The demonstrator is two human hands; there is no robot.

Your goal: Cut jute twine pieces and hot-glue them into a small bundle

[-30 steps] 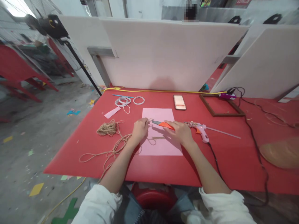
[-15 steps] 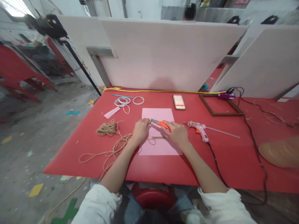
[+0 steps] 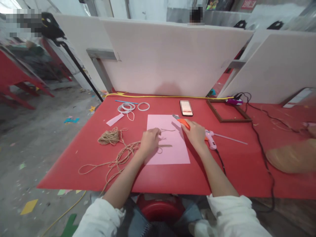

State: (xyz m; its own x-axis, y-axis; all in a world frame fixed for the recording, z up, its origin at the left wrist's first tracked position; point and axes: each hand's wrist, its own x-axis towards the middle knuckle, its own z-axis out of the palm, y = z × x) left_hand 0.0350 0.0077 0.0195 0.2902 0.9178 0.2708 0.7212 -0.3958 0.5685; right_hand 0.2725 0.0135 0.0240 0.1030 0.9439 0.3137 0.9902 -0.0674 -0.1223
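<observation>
Looped twine (image 3: 110, 137), rectangular paper (image 3: 170, 155), orange knife (image 3: 183, 123) in right fingers (image 3: 194, 126)

Soft light, blurry stretched edges

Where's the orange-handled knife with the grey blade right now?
In the head view, the orange-handled knife is in the right hand, over the far right corner of the pink rectangular paper sheet, just below the black-edged phone.

Pink paper (image 3: 176, 155) lies on the red table (image 3: 163, 177); twine (image 3: 110, 137) lies nearby.
</observation>
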